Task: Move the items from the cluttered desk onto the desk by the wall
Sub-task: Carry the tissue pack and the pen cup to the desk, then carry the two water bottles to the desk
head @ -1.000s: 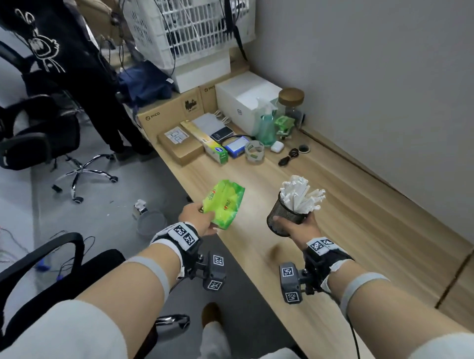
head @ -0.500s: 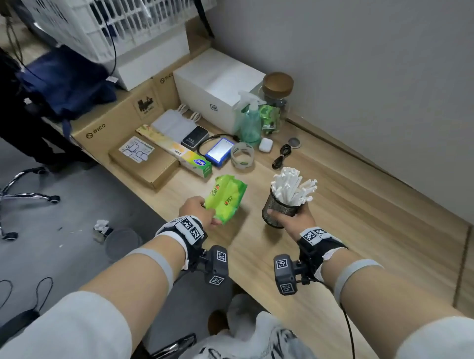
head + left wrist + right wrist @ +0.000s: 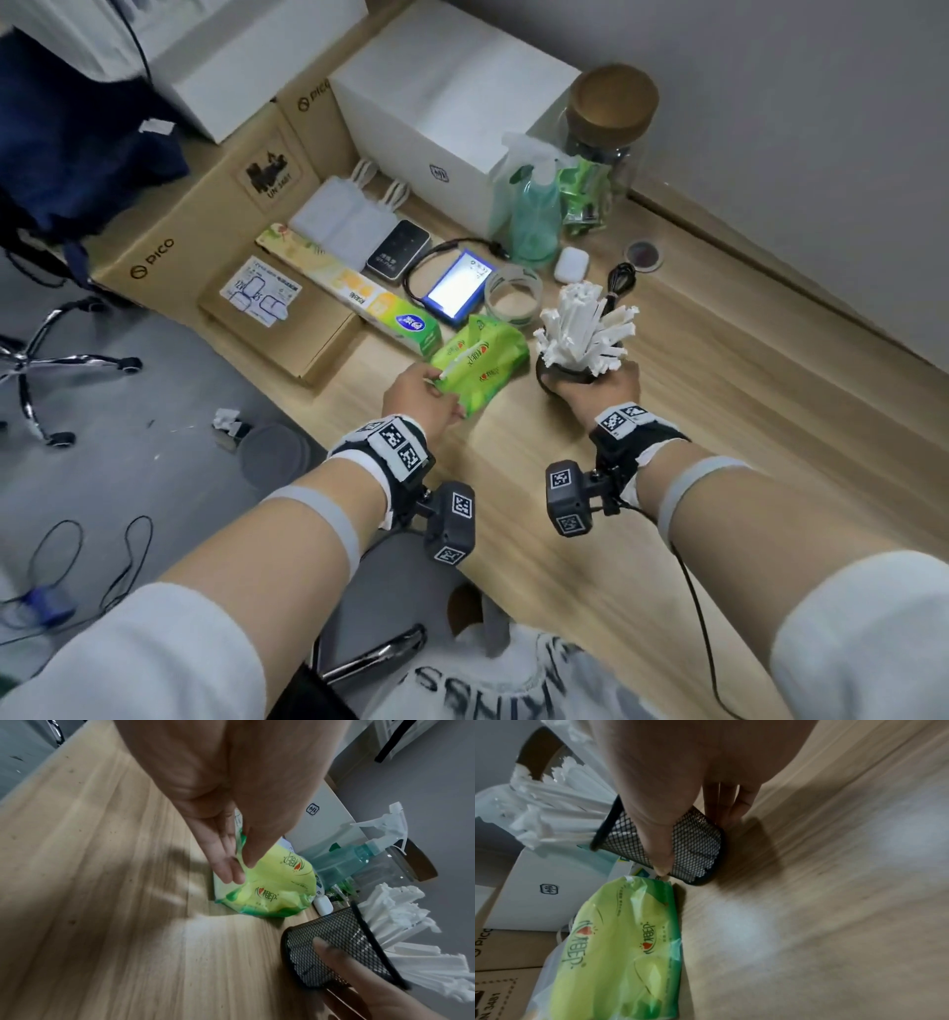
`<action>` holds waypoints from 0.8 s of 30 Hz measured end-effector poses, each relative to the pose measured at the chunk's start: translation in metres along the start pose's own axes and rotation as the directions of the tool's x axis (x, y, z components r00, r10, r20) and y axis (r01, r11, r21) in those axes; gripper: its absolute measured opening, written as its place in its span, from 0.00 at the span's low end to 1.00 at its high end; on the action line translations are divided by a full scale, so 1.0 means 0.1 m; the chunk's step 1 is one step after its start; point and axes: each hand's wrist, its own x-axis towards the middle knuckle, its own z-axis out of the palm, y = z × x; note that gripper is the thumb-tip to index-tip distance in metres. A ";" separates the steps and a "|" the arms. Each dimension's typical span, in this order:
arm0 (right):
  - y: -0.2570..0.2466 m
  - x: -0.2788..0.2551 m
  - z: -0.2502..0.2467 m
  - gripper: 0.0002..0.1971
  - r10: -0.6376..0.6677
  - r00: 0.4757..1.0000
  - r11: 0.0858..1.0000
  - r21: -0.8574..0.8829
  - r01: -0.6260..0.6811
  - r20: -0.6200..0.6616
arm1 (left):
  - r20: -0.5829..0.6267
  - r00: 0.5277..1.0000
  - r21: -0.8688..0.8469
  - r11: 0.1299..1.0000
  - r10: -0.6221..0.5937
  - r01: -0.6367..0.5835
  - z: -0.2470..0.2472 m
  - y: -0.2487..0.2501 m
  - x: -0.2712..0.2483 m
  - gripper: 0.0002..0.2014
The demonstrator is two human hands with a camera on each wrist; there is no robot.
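My left hand [image 3: 421, 398] pinches the near end of a green tissue pack [image 3: 480, 362], thumb on top and fingers [image 3: 226, 866] under it. The tissue pack [image 3: 270, 888] hangs low over the wooden desk [image 3: 719, 462], just in front of a long green-and-yellow box. My right hand [image 3: 598, 390] grips a black mesh cup [image 3: 693, 845] stuffed with white paper sticks [image 3: 585, 326]. The mesh cup [image 3: 336, 949] is tilted, its base close to the desk, right beside the tissue pack [image 3: 618, 947].
Along the wall end of the desk lie a tape roll [image 3: 513, 295], a blue device [image 3: 457, 285], a spray bottle [image 3: 534, 210], a cork-lidded jar [image 3: 611, 123], an earbud case [image 3: 570, 263], a white box [image 3: 447, 103] and cardboard boxes [image 3: 205, 216]. Bare wood stretches to the right.
Both hands have moved forward and down toward the desk and the row of items. The tissue pack and the cup now sit just above the wood beside the tape roll.
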 end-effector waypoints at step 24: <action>0.89 -1.72 -1.29 0.24 0.205 0.974 0.979 -0.019 -0.205 0.098 | 0.159 0.908 -0.174 0.917 0.387 -0.360 0.36 0.30 -1.40 0.08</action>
